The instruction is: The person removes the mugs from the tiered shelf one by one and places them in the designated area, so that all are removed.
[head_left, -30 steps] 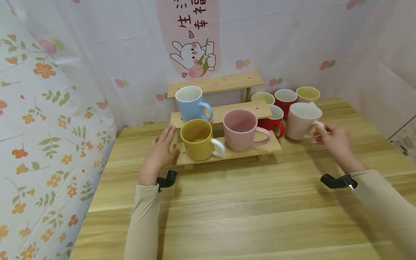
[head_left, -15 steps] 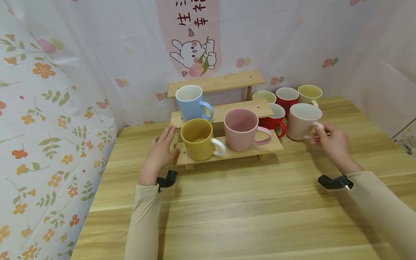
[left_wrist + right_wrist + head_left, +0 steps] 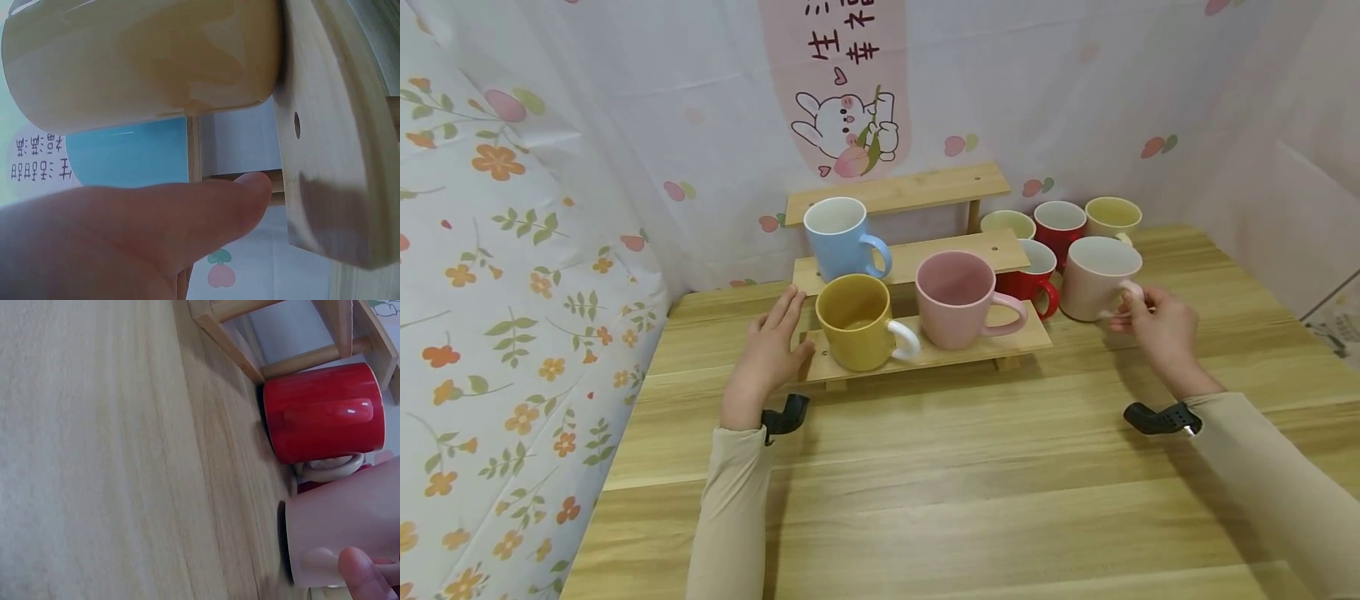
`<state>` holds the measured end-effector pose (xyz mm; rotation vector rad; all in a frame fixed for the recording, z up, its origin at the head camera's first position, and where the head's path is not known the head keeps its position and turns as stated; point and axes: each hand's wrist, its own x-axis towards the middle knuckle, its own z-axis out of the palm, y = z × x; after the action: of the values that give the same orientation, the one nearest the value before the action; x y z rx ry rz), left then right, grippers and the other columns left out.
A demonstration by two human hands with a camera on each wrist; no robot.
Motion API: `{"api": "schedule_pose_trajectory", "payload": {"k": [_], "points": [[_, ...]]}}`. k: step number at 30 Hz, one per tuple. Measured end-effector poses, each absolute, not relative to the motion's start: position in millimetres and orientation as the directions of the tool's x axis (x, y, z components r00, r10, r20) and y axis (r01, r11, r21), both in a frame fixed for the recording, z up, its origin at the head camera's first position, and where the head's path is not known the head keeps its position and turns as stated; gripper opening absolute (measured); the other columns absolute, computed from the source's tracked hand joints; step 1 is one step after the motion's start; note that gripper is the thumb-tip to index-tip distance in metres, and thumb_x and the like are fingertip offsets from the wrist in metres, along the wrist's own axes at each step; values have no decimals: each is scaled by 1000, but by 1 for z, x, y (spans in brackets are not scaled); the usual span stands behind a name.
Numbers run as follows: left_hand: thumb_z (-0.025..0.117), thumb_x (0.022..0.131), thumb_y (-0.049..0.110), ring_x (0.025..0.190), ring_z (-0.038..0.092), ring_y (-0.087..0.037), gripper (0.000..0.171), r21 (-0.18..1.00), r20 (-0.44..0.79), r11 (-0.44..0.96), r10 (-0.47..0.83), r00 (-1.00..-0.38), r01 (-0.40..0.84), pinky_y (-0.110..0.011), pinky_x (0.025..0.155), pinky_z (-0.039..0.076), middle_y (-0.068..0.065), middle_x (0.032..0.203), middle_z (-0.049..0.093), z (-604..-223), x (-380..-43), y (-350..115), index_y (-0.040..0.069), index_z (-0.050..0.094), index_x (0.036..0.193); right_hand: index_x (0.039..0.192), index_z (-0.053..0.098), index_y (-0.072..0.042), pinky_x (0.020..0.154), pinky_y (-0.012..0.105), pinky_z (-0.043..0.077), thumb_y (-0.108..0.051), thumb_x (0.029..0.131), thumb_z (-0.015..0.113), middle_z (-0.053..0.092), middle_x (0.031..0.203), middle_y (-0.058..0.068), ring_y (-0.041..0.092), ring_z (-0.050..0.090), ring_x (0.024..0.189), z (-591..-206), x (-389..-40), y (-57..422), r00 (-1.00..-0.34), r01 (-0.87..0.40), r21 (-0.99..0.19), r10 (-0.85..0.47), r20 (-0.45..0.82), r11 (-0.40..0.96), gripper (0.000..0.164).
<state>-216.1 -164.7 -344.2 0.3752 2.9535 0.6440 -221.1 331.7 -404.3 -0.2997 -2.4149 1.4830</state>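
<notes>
My right hand pinches the handle of a pale pink mug, which stands upright at the right of the wooden rack. In the right wrist view, the thumb lies against the handle and the mug sits close to the wood tabletop. Fingers straight, my left hand rests at the left end of the three-tier rack. A mustard mug with a white handle and a pink mug stand on the lowest tier. On the middle tier is a light blue mug.
Behind the pale pink mug cluster two red mugs and two yellowish ones, partly hidden. The rack's top tier runs along the printed curtain. Wood tabletop stretches in front.
My right hand and forearm have shifted slightly left, still pinching the handle, while the pale pink mug stays nearly in place. The left hand has not moved.
</notes>
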Motion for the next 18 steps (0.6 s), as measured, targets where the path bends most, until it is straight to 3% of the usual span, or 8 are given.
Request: {"api": "schedule_pose_trajectory", "payload": {"k": [4,11,18], "points": [[57,96,18,141,11,-46,75,427,-42,879,252,-967,210,-57,114,19,-7,162,1,-344,-216,-167,11,11,155,107,51,18,54,13,53,-16,101,45,52,66,-25,-12,59,54,-404,-221,330,-934,28,-888,328,140,458,35],[57,96,16,145,9,-41,75,423,-24,875,270,-963,235,-54,117,12,-10,162,1,-344,-216,-168,7,10,154,102,54,19,52,10,51,-16,99,48,52,62,-30,-14,57,52,-404,-220,323,-935,11,-882,317,158,471,35],[57,96,19,143,8,-45,76,434,-35,874,256,-966,216,-55,115,17,-6,162,0,-346,-217,-167,11,10,155,105,53,23,54,11,52,-15,99,48,55,61,-32,-12,60,55,-406,-217,324,-950,-18,-899,274,153,438,38]]}}
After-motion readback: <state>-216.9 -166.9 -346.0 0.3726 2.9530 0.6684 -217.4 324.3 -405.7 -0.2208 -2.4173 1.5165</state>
